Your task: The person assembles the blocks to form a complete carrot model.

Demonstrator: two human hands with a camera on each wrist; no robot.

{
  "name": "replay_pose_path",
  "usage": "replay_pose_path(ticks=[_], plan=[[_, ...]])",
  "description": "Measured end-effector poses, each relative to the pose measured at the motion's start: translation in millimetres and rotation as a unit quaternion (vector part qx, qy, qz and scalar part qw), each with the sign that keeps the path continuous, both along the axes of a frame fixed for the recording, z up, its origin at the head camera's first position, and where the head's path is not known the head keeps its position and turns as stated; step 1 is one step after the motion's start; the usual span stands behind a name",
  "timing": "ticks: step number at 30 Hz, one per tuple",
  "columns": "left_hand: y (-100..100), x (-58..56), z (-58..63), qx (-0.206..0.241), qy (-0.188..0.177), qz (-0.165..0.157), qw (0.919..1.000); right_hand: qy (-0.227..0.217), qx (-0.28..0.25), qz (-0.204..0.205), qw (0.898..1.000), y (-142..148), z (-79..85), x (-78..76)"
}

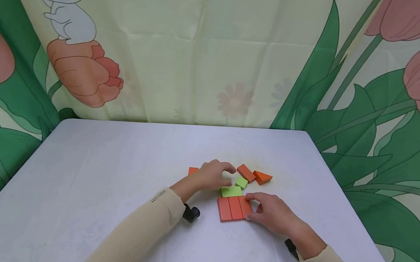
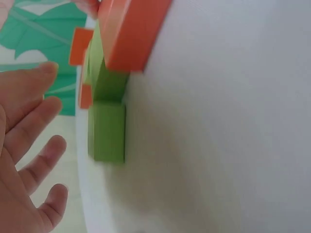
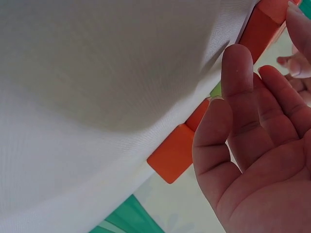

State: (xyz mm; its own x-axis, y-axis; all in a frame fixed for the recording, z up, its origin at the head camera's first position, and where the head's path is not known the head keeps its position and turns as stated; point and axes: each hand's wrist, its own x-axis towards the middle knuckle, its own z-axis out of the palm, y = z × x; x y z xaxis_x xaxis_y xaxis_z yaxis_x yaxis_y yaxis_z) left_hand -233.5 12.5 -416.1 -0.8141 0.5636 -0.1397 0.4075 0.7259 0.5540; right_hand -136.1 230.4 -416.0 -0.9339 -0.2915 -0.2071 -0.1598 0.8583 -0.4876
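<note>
Three orange-red blocks (image 1: 230, 209) stand side by side in a row on the table. The right hand (image 1: 275, 213) is at the row's right end, its thumb and index finger spanning the two ends of the rightmost orange block (image 3: 262, 30). Behind the row, green blocks (image 1: 232, 191) sit close against it, with a smaller green block (image 1: 241, 182) just beyond. The left hand (image 1: 214, 175) hovers over the left side of the green blocks, fingers apart and loosely bent. In the left wrist view, its fingers stand clear of a green block (image 2: 109, 132), holding nothing.
An orange rectangular block (image 1: 246, 173) and an orange triangular block (image 1: 262, 177) lie behind the green ones. Another orange block (image 1: 193, 170) shows partly behind the left wrist. The white-covered table (image 1: 121, 161) meets a printed curtain (image 1: 199, 66) at its far edge.
</note>
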Motion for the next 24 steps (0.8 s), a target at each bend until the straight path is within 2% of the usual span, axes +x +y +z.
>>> replay_pose_path(ticks=[7, 10, 14, 17, 24], plan=[[-33, 4.3, 7.8, 0.015, 0.009, 0.016, 0.9997, -0.006, 0.006, -0.015, 1.000, -2, 0.3, 0.3], [-49, 5.8, 8.4, 0.022, -0.006, 0.032, 0.9992, -0.007, 0.005, -0.019, 1.000, -3, -0.6, 0.5], [-68, 6.6, 5.8, 0.022, -0.022, 0.053, 0.9981, -0.004, 0.002, -0.014, 1.000, -3, -0.6, 0.9], [-79, 6.2, 1.3, 0.010, -0.019, 0.066, 0.9976, -0.002, 0.003, -0.013, 1.000, -3, -0.5, 1.1], [-90, 4.8, -6.0, -0.006, -0.029, 0.090, 0.9955, 0.000, 0.003, -0.014, 1.000, -3, -0.4, 1.0]])
